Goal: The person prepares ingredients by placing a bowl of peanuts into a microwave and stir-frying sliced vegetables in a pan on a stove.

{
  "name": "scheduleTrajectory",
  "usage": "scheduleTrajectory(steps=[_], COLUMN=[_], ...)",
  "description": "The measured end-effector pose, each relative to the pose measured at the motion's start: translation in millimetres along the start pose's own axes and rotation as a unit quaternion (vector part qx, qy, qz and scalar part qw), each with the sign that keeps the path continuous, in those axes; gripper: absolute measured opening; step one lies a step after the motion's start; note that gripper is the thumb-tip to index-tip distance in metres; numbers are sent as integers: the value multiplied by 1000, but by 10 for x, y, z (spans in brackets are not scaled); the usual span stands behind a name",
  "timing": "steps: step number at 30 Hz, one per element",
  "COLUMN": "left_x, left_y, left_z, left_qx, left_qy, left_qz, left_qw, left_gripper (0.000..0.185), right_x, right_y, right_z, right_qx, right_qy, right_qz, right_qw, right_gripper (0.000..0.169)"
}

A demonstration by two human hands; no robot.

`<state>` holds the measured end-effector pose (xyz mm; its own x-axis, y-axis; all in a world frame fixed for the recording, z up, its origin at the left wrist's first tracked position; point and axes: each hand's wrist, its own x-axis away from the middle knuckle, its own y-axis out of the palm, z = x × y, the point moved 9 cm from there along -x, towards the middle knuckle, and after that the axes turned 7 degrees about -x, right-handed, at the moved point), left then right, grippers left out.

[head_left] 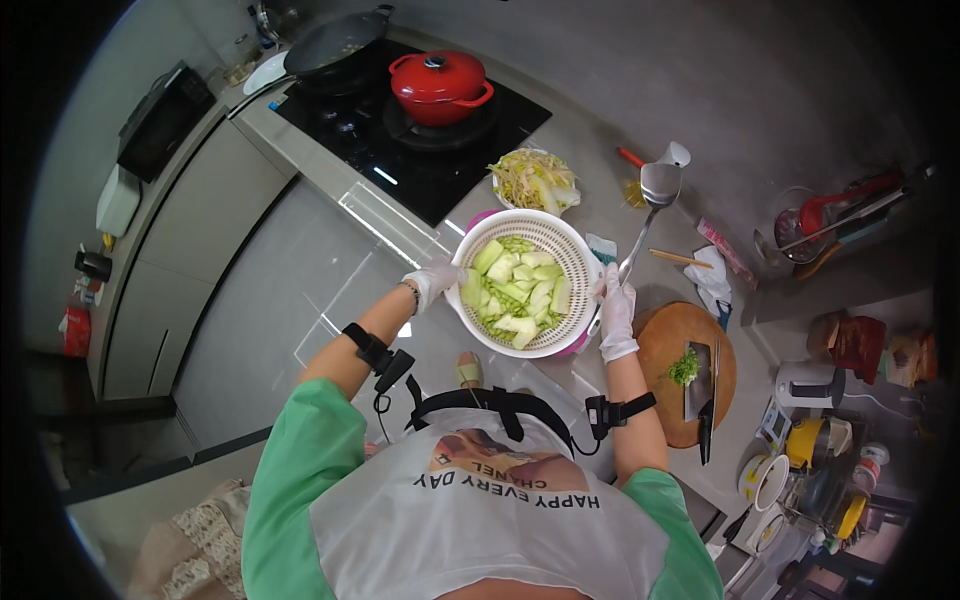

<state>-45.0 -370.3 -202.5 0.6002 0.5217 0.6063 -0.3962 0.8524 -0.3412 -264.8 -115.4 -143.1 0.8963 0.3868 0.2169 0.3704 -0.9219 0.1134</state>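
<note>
A white plastic colander (568, 259) with a pink piece showing beneath its rim is held up in front of me. In it lie chunks of pale green peeled gourd or similar vegetable (517, 279) over small green beans or peas (514, 307). My left hand (436, 280), in a clear glove, grips the left rim. The opposite rim is in my right hand (619, 311), also gloved. A metal wok spatula (640, 236) runs through that same hand, blade pointing away from me. The fingers under the rim are hidden.
A red lidded pot (439, 86) and a dark wok (337, 45) stand on the black cooktop (330, 139). Bean sprouts (529, 176) fill a plate beside it. A cleaver (697, 382) and chopped greens (684, 367) rest on a round wooden board (660, 420).
</note>
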Motion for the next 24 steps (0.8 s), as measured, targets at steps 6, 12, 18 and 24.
scheduleTrajectory(steps=[6,12,18,24], left_x=[287,412,424,317], left_y=[-166,-305,-224,-226], left_z=[179,382,569,401], left_qx=[22,-191,-236,-155], left_qy=[118,105,107,113], left_qz=[97,172,174,106], left_qw=[988,961,950,976], left_gripper=[23,32,37,31], right_x=[53,77,95,325], right_y=[-37,22,21,155], right_z=[-7,9,-200,-631], right_qx=[-102,-16,-102,-223], right_qy=[-83,-76,-155,-160], right_qz=[-10,-21,-70,-106], right_qw=[991,997,980,956], right_gripper=[40,36,36,38])
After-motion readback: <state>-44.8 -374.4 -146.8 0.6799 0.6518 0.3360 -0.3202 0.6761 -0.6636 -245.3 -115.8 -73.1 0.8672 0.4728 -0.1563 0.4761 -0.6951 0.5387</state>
